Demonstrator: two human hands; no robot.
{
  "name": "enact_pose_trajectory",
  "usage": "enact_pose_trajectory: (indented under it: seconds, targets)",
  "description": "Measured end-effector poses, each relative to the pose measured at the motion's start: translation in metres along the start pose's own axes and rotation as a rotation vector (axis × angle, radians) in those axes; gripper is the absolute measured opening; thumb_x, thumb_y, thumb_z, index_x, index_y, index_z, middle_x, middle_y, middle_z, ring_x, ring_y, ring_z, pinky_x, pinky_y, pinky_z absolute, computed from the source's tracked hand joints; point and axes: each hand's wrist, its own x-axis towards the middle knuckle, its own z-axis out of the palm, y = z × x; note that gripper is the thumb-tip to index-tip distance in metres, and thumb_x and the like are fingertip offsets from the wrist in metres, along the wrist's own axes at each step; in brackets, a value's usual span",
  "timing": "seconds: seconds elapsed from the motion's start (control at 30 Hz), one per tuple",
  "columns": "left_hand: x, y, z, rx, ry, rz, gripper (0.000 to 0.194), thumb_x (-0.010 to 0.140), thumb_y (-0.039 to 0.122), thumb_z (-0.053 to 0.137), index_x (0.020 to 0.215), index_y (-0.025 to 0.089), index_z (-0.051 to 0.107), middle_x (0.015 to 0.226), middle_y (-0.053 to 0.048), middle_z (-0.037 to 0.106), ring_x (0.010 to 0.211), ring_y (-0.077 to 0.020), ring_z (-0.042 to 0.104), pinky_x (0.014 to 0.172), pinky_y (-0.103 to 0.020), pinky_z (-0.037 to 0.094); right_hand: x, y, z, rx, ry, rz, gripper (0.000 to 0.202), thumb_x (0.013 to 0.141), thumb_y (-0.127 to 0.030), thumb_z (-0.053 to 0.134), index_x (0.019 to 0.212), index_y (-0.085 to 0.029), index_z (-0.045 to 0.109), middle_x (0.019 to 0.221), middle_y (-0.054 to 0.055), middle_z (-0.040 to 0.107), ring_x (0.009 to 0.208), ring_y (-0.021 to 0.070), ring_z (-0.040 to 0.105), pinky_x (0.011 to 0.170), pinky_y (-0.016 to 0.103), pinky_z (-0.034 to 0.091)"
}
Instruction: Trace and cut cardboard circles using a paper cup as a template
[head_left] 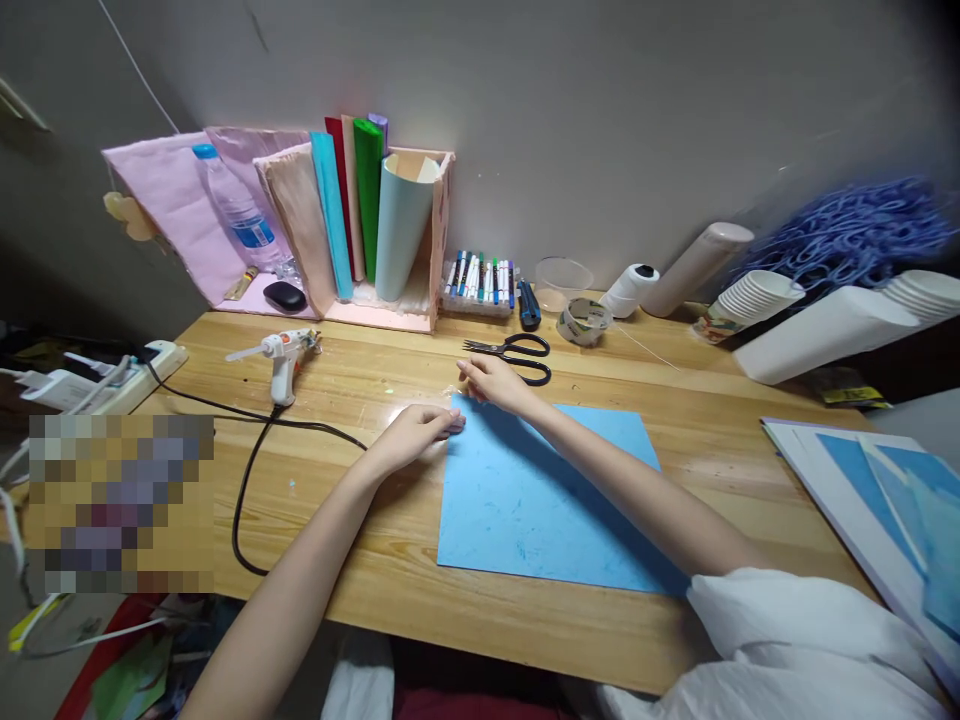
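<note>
Head view puts both hands at the upper-left corner of the blue sheet [517, 505], which lies flat on the wooden table [390, 600] in front of the wearer. I read the step in hand as careful work on that corner and the edge beside it. The left hand [414, 437] comes in from outside the sheet, fingers loosely bent together, fingertips at the left edge; I can't tell from here whether they pinch it or only rest there. The right hand [496, 385] reaches across the sheet, thumb and fingers drawn close together over the corner. Something faint and clear shows by its fingertips, too small for me to name, so I can't say whether it grips anything.

My judgement is that the next move calls for the left fingers steadying the edge while the right works finely at the corner. I would mind the black-handled scissors [496, 350] just beyond the right hand; the glue gun [283, 365] lies well apart on the left.
</note>
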Motion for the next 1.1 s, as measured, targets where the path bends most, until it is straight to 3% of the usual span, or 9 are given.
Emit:
enact_pose_trajectory:
  seconds: [0.07, 0.17, 0.27, 0.43, 0.6, 0.73, 0.9, 1.0, 1.1]
  targets:
    - [0.003, -0.003, 0.007, -0.035, 0.019, 0.007, 0.063, 0.067, 0.068, 0.062, 0.095, 0.011, 0.068, 0.099, -0.014, 0.070, 0.092, -0.0249, 0.066, 0.088, -0.038, 0.049, -0.025, -0.002, -0.007, 0.180, -0.065, -0.027, 0.041, 0.095, -0.046, 0.034, 0.087, -0.015, 0.059, 0.074, 0.003, 0.066, 0.059, 0.0107, 0.059, 0.054, 0.021, 0.045]
    - [0.003, -0.004, 0.020, 0.008, 0.011, 0.085, 0.058, 0.077, 0.064, 0.054, 0.105, 0.014, 0.063, 0.104, -0.012, 0.068, 0.084, -0.0203, 0.066, 0.080, -0.036, 0.050, -0.061, -0.001, -0.016, 0.542, -0.152, -0.016, 0.038, 0.084, -0.051, 0.054, 0.088, -0.014, 0.062, 0.084, 0.006, 0.066, 0.072, 0.0124, 0.061, 0.062, 0.022, 0.048]
    - [-0.002, -0.002, 0.033, 0.068, -0.012, 0.157, 0.052, 0.082, 0.059, 0.052, 0.107, 0.014, 0.061, 0.103, -0.011, 0.066, 0.081, -0.0182, 0.065, 0.076, -0.033, 0.050, -0.086, 0.005, -0.019, 0.725, -0.156, 0.023, 0.034, 0.072, -0.045, 0.071, 0.085, -0.015, 0.064, 0.082, 0.003, 0.066, 0.075, 0.0125, 0.060, 0.068, 0.024, 0.048]
    - [-0.004, 0.000, 0.051, 0.106, -0.087, 0.155, 0.051, 0.084, 0.056, 0.052, 0.108, 0.012, 0.057, 0.103, -0.011, 0.065, 0.080, -0.0175, 0.064, 0.075, -0.033, 0.050, -0.102, 0.019, -0.022, 0.804, -0.153, 0.060, 0.031, 0.064, -0.037, 0.077, 0.083, -0.015, 0.067, 0.079, 0.002, 0.068, 0.073, 0.0124, 0.061, 0.071, 0.026, 0.047]
    - [0.002, 0.001, 0.072, 0.083, -0.168, 0.106, 0.053, 0.083, 0.057, 0.052, 0.110, 0.012, 0.053, 0.105, -0.012, 0.064, 0.082, -0.0167, 0.064, 0.075, -0.032, 0.050, -0.116, 0.031, -0.031, 0.746, -0.106, 0.042, 0.026, 0.068, -0.037, 0.073, 0.079, -0.014, 0.069, 0.071, 0.001, 0.066, 0.066, 0.0118, 0.059, 0.069, 0.026, 0.046]
    - [0.002, 0.011, 0.091, 0.119, -0.242, 0.129, 0.053, 0.083, 0.058, 0.051, 0.109, 0.012, 0.053, 0.113, -0.014, 0.060, 0.083, -0.0162, 0.063, 0.075, -0.032, 0.050, -0.130, 0.041, -0.041, 0.672, 0.010, 0.013, 0.020, 0.070, -0.033, 0.069, 0.076, -0.014, 0.067, 0.069, 0.001, 0.064, 0.065, 0.0119, 0.057, 0.066, 0.025, 0.045]
    - [0.003, 0.034, 0.115, 0.293, -0.334, 0.073, 0.059, 0.080, 0.057, 0.056, 0.119, 0.013, 0.049, 0.120, -0.017, 0.057, 0.095, -0.0220, 0.062, 0.078, -0.036, 0.050, -0.146, 0.075, -0.071, 0.542, 0.333, 0.004, 0.018, 0.073, -0.034, 0.063, 0.076, -0.016, 0.061, 0.071, 0.001, 0.062, 0.065, 0.0128, 0.056, 0.062, 0.025, 0.045]
    - [0.016, 0.043, 0.137, 0.604, -0.329, 0.234, 0.044, 0.080, 0.044, 0.060, 0.113, 0.015, 0.056, 0.121, -0.014, 0.058, 0.107, -0.0249, 0.058, 0.090, -0.039, 0.047, -0.151, 0.109, -0.097, 0.482, 0.440, 0.018, 0.021, 0.076, -0.036, 0.061, 0.081, -0.016, 0.060, 0.075, 0.003, 0.064, 0.069, 0.0144, 0.058, 0.066, 0.027, 0.047]
    - [0.037, 0.042, 0.168, 0.925, -0.308, 0.483, 0.039, 0.086, 0.034, 0.052, 0.119, 0.014, 0.055, 0.128, -0.015, 0.055, 0.119, -0.0264, 0.050, 0.102, -0.040, 0.039, -0.152, 0.142, -0.119, 0.226, 0.577, 0.034, 0.017, 0.082, -0.032, 0.056, 0.084, -0.016, 0.061, 0.083, 0.005, 0.066, 0.077, 0.0167, 0.061, 0.074, 0.030, 0.048]
